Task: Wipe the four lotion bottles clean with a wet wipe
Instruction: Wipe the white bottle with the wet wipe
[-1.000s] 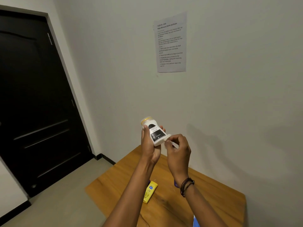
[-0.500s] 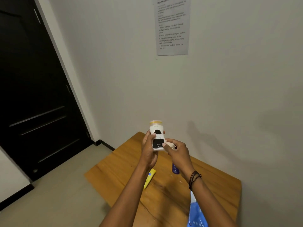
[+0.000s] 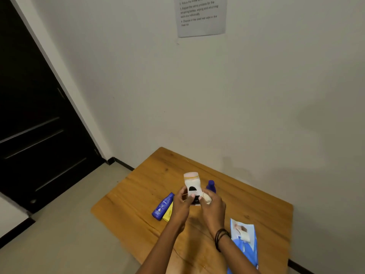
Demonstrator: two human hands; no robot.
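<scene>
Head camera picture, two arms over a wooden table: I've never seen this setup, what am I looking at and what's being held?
There is no machine here. A person wears a wide-angle camera on the head, so you look down along their own arms. The left hand grips a white bottle above the table, and the right hand presses a bunched wet wipe against its side. On the table, a blue bottle and a yellow tube lie side by side at the left, another blue bottle shows partly behind the right hand, and a blue wipes packet lies at the right. A printed sheet hangs on the wall.
</scene>
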